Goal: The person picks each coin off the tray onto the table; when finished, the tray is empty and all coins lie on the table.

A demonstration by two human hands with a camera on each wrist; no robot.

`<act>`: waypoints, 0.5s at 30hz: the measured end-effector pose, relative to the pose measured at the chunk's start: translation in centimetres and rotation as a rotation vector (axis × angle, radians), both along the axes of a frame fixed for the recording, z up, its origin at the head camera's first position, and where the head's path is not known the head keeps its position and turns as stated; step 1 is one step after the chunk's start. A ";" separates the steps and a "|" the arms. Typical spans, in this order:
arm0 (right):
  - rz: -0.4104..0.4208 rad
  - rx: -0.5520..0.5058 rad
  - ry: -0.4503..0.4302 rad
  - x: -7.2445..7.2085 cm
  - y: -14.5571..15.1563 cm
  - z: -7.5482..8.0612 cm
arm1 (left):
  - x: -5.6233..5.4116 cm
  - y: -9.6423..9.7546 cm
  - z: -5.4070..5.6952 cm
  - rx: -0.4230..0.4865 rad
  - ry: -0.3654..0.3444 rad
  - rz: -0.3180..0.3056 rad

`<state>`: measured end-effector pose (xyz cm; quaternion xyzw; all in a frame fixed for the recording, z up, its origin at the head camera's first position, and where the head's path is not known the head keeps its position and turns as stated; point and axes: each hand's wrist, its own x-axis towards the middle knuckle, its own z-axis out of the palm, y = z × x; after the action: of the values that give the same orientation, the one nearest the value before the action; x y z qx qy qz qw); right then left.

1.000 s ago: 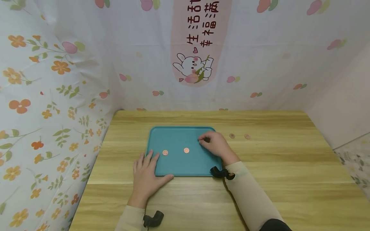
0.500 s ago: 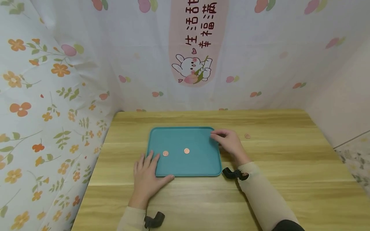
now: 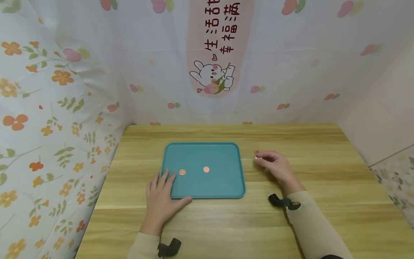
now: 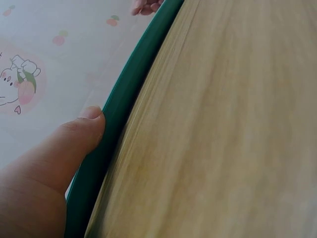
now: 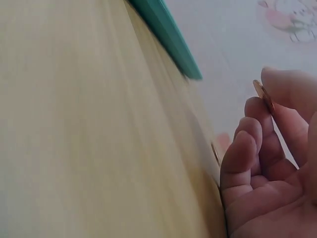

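Two coins [image 3: 206, 169] lay on tray [image 3: 213, 186]

Right hand [image 3: 277, 167] pinched another coin [image 5: 262, 94], seemingly copper; left hand [image 3: 161, 199] spread across tray's near-left corner.

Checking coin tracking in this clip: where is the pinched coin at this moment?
In the right wrist view, the coin is right of centre, pinched in the right hand; in the head view, it is right of the tray.

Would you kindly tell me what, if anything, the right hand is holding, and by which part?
The right hand pinches a coin near its rim, leaving part of the edge free.
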<state>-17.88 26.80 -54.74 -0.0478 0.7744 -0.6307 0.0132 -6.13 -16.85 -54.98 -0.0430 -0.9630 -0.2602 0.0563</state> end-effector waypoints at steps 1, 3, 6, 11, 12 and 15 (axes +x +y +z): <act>-0.009 -0.010 -0.002 0.1 0.4 -0.1 | 0.0 0.0 0.0 0.001 -0.002 0.003; -0.035 -0.023 0.001 0.4 1.4 -0.2 | 0.1 -0.1 -0.1 0.001 -0.004 0.005; -0.092 -0.066 0.003 0.8 3.0 -0.2 | 0.0 -0.1 -0.2 0.001 -0.004 0.000; -0.198 -0.108 -0.021 1.3 5.4 -0.1 | -0.2 0.0 -0.3 -0.005 0.003 -0.008; -0.230 -0.090 -0.034 1.4 5.8 0.0 | -0.1 0.0 -0.3 -0.005 0.004 -0.008; -0.314 -0.032 -0.096 1.4 6.6 0.1 | 0.0 -0.2 -0.4 -0.004 0.004 -0.005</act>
<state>-16.52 33.44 -54.62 0.1037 0.7607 -0.6388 -0.0495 -6.17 -17.04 -55.36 -0.0460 -0.9632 -0.2585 0.0578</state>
